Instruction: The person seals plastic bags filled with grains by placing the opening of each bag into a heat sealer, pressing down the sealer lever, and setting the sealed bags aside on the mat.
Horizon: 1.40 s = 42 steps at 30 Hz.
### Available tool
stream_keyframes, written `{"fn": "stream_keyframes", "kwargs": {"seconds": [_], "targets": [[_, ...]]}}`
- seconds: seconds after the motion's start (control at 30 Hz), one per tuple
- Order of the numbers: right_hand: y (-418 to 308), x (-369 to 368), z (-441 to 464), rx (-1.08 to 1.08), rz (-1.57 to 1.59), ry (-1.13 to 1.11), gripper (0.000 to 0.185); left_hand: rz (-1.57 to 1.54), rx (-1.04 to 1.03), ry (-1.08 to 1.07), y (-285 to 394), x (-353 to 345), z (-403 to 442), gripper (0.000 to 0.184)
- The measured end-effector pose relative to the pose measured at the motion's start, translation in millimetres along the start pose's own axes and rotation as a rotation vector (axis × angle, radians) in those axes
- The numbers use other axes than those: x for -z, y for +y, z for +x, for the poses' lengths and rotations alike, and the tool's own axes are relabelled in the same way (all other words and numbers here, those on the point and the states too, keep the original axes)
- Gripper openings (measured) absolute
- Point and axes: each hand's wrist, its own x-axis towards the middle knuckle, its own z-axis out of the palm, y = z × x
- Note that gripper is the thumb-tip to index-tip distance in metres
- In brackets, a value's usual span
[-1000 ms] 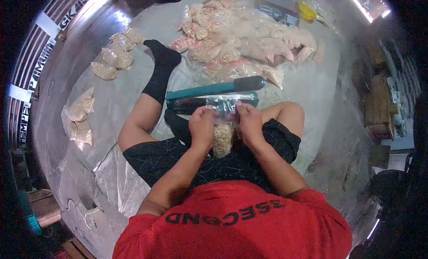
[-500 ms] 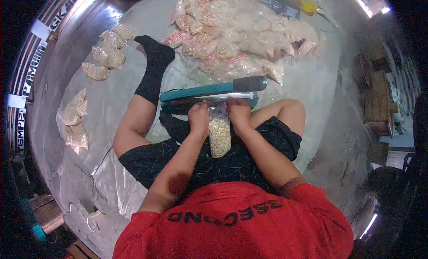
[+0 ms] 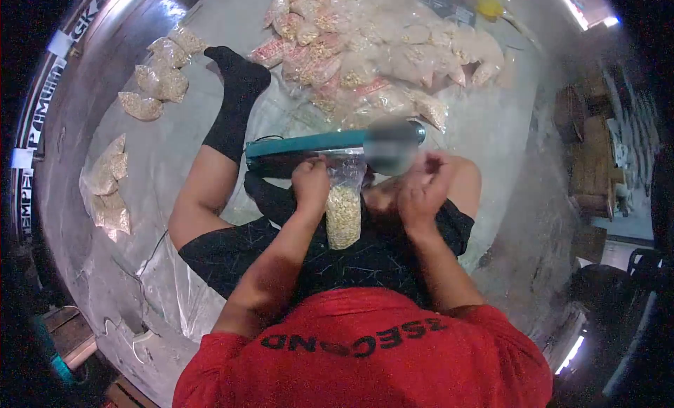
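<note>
A clear plastic bag (image 3: 343,218) filled with pale kernels hangs upright over my lap, its top at the edge of a teal bar heat sealer (image 3: 305,145). My left hand (image 3: 311,185) pinches the left side of the bag's mouth, close against the sealer. To the right of the bag, my right hand (image 3: 423,197) is raised with loosely bent, parted fingers and nothing visible in them. It is near the sealer's right end, where the dark part is blurred. The bag's upper edge is partly hidden by the sealer.
A large heap of filled bags (image 3: 351,64) lies beyond the sealer. More filled bags (image 3: 163,81) lie on the pale floor sheet at the left, with others (image 3: 109,187) closer. A dark cord (image 3: 151,257) crosses the sheet. Wooden furniture (image 3: 593,155) stands at the right.
My right hand has let go of the bag's top and moved right and slightly toward me. My left hand still holds the bag at the sealer.
</note>
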Motion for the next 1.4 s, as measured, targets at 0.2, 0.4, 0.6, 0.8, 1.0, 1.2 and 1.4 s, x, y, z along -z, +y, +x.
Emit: {"fn": "stream_keyframes", "kwargs": {"seconds": [0.2, 0.4, 0.6, 0.8, 1.0, 1.2, 1.4], "targets": [[-45.0, -17.3, 59.4, 0.621, -0.308, -0.356, 0.027, 0.071, -0.076, 0.010, -36.1, 0.4, 19.5, 0.026], [14.8, -43.7, 38.7, 0.469, -0.549, -0.476, 0.034, 0.263, 0.015, 0.028, 14.4, 2.5, -3.8, 0.027], [33.1, -52.7, 37.6, 0.385, -0.585, -0.572, 0.040, 0.152, -0.018, 0.027, -28.1, 1.6, 10.8, 0.025], [27.0, -51.7, 50.4, 0.421, -0.644, -0.777, 0.058, 0.226, 0.008, 0.030, -7.7, 2.2, 3.3, 0.025], [9.8, -53.6, 65.3, 0.303, -0.803, -1.038, 0.095, 0.197, 0.036, 0.035, 8.4, 1.4, 0.8, 0.022], [-3.5, -63.9, 76.7, 0.167, -0.935, -1.265, 0.112, 0.018, 0.194, -0.077, 13.6, 9.1, 3.4, 0.022], [0.6, -65.6, 79.1, 0.121, -0.964, -1.338, 0.120, -0.028, 0.203, -0.115, 7.8, 12.6, 5.8, 0.024]]}}
